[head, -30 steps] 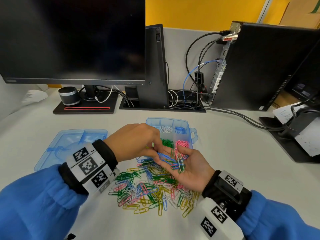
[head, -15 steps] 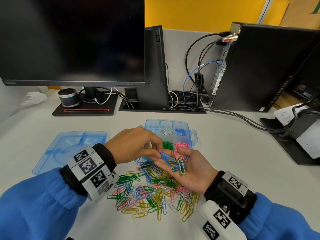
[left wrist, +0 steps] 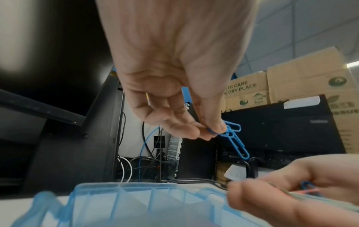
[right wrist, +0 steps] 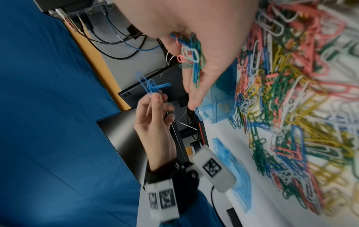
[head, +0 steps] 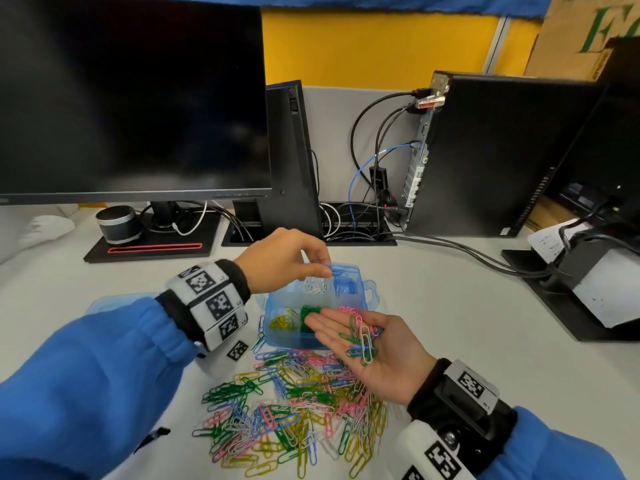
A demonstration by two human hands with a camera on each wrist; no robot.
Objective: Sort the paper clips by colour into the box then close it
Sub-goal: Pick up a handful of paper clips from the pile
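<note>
My left hand pinches a couple of blue paper clips between thumb and fingertips, just above the back right compartment of the clear blue box. That compartment holds blue clips; white, yellow, green and pink clips lie in the others. My right hand is palm up and flat in front of the box, carrying several mixed clips. A big mixed pile of clips lies on the table under it. The box lid lies loose at the left, mostly behind my left arm in the head view.
A dark monitor and a small round speaker stand behind the box at the left. A computer tower with cables running over the table stands at the back right. Papers on a black stand sit far right.
My left hand has lifted off the right palm with blue clips and moved back over the box. My right palm has flattened out and stays in front of the box.
</note>
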